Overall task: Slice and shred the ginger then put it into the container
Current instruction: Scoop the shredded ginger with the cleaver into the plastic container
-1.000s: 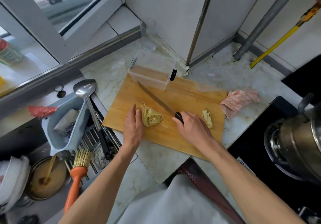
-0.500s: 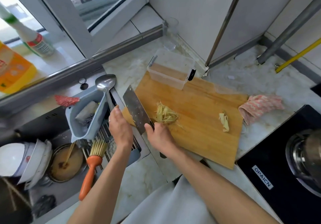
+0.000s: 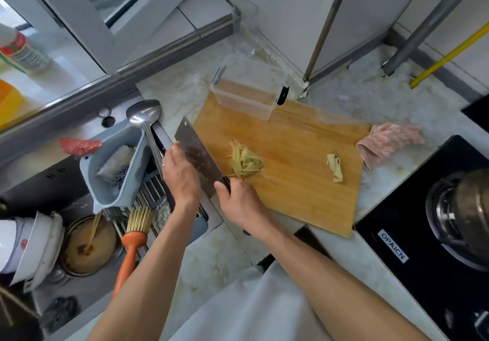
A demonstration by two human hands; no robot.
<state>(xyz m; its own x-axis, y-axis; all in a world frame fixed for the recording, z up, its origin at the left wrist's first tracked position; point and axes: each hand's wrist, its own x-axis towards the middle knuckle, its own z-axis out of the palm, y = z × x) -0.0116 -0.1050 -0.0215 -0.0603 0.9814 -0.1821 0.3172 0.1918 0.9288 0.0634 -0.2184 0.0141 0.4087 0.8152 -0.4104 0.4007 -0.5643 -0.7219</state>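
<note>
Under the right hand [image 3: 239, 203], the cleaver [image 3: 198, 155] handle is hidden.

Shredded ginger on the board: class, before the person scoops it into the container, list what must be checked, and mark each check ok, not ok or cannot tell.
1. Shredded ginger gathered in one pile on the cutting board: ok.
2. Cleaver firmly held: ok, the right hand grips its handle.
3. Left hand away from the cutting edge: cannot tell; its fingers touch the blade's flat.
4. Container open and within reach: ok, lidless at the board's far edge.
5. All ginger shredded: not ok; a smaller ginger piece lies apart, still in coarse strips.
6. Container clean inside: cannot tell.
</note>
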